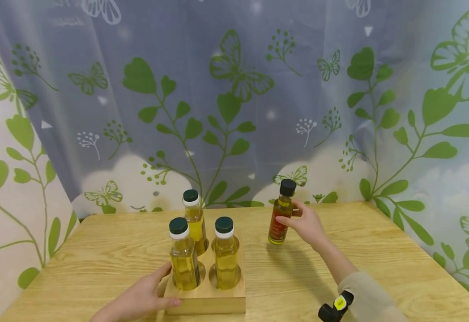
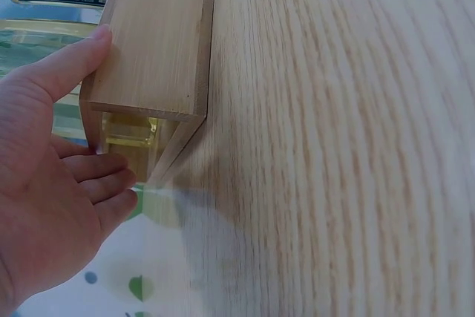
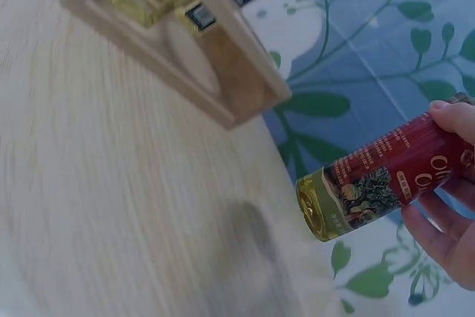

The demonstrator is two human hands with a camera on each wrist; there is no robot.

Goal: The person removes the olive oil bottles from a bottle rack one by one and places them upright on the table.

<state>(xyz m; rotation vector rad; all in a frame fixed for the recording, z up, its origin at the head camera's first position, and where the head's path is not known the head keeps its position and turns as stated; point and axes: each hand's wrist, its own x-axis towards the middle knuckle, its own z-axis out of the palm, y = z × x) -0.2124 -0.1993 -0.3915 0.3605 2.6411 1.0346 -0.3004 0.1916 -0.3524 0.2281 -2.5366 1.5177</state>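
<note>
In the head view my right hand [image 1: 304,226] grips a bottle of olive oil [image 1: 279,223] with a black cap and a red label. It is held off the table, nearly upright, to the right of a wooden bottle rack [image 1: 206,306]. My left hand [image 1: 142,293] holds the rack at its front left corner, thumb on the front and fingers at the left side. Three clear bottles of yellow oil with dark green caps stand in the rack's holes: front left [image 1: 184,268], front right [image 1: 226,268] and back left [image 1: 196,230].
The rack's back right hole shows no bottle, though the front right bottle partly covers it. Light wood-grain table [image 1: 117,250] lies under everything. A curtain [image 1: 234,134] with leaves and butterflies hangs behind the table and at its sides.
</note>
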